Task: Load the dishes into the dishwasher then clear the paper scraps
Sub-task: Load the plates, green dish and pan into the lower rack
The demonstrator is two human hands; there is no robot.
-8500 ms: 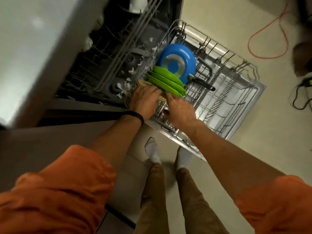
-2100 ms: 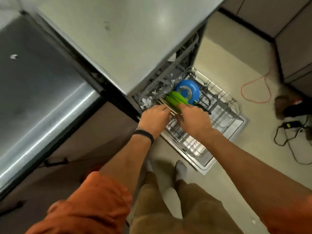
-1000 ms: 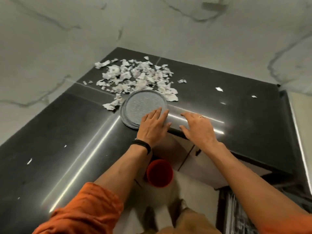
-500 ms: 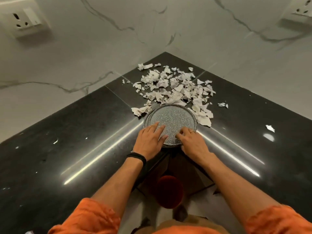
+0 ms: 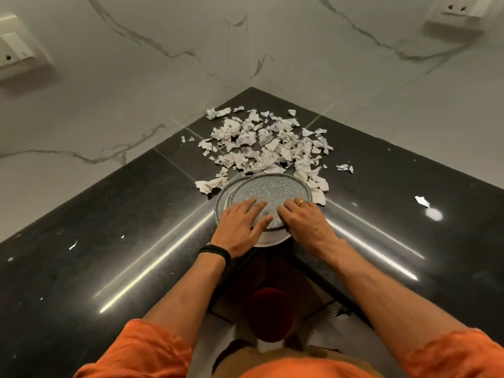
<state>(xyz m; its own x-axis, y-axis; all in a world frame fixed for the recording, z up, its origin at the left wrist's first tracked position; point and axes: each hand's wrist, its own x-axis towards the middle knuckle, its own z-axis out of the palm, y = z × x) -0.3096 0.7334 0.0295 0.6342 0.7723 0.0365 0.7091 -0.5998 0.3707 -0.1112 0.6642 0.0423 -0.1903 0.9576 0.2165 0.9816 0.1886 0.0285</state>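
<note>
A stack of grey speckled plates lies on the black counter at its inner corner, its near rim hanging over the edge. The top plate sits a little off-centre on the one below. My left hand presses flat on the top plate with straight fingers. My right hand, a ring on one finger, lies on the plate's near right part; its thumb is hidden. A pile of torn white paper scraps lies just behind the plates, some touching their far rim.
A red bin stands on the floor below the counter corner, between my arms. A stray scrap lies on the counter to the right. Marble walls with sockets close the counter at the back.
The view swung from the dishwasher rack to the counter corner. Both hands left the green plates and came down on the grey plates, which have slid nearer the edge.
</note>
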